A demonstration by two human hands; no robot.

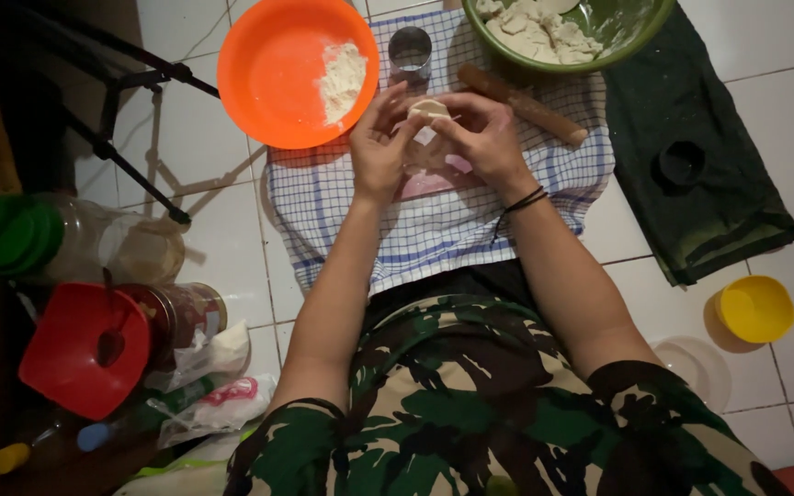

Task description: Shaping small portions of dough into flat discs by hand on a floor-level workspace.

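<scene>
I see both hands pinching one dough piece (429, 108) at 12 o'clock over the checked cloth (434, 230) | left hand (380, 145) grip closed on it | right hand (484, 138) likewise | orange bowl (277, 73) at 10 o'clock, rolling pin (535, 108) at 2.

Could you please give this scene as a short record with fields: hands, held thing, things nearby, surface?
hands: left hand and right hand together, fingers pinching
held thing: small pale dough piece
things nearby: orange bowl with flour, green bowl with dough, wooden rolling pin, metal cup
surface: checked cloth on white tiled floor
</scene>
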